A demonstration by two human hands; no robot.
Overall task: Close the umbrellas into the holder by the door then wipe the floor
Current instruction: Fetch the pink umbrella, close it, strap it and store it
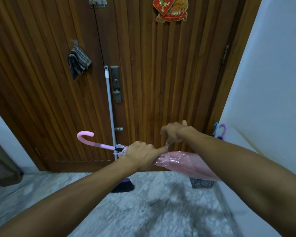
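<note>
While the left hand (140, 155) gripped the folded pink umbrella (186, 164) lying crosswise at waist height, handle pointing left, the right hand (173, 133) pinched its strap just above, and the holder (202, 183) stood on the floor below its right end.

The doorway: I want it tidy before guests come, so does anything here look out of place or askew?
Only the broom leans tilted against the door, and a striped cloth hangs bunched beside it. The pink umbrella, folded, is gripped by the left hand, not yet in the holder.
</note>
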